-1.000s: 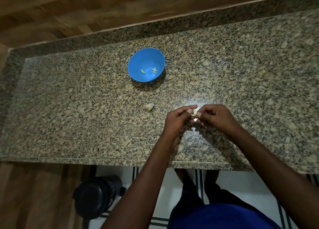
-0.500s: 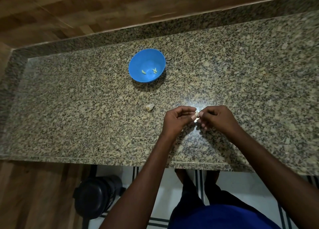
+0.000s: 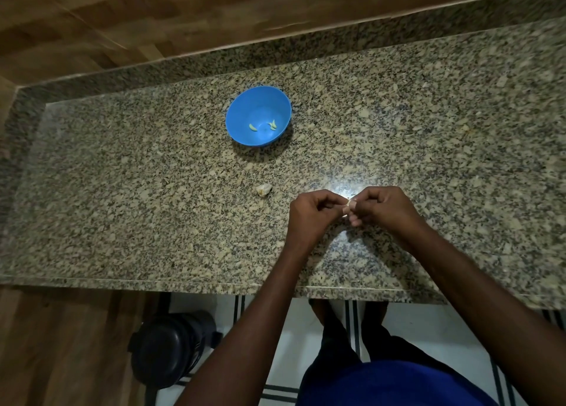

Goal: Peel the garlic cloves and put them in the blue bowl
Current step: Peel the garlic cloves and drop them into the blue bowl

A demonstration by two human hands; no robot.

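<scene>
**Both hands pinching one garlic clove, mid-frame**

Your left hand (image 3: 312, 215) and right hand (image 3: 382, 209) are together just right of center, fingertips meeting over the countertop (image 3: 122, 209). Between them sits a small pale garlic clove (image 3: 348, 206), pinched from both sides w/ curled fingers and thumbs. Most of it is hidden by the fingertips, so you can't tell how much skin is on it. A bright glare spot shows on the stone just above the hands.

The blue bowl (image 3: 242, 111) stands upright in the upper-middle of the frame, well apart from your hands. Inside it, near the bottom, lie a few peeled cloves (image 3: 253, 127): one to the left, approx two more touching each other to the right.

A loose piece of garlic (image 3: 264, 189) lies on the stone between bowl and hands, just left of your left hand, touching neither.

Lower left, below the counter edge, a dark round container (image 3: 171, 347) sits on the floor. Striped floor tiles (image 3: 428, 323) and your blue clothing (image 3: 398, 384) fill the bottom center.
</scene>
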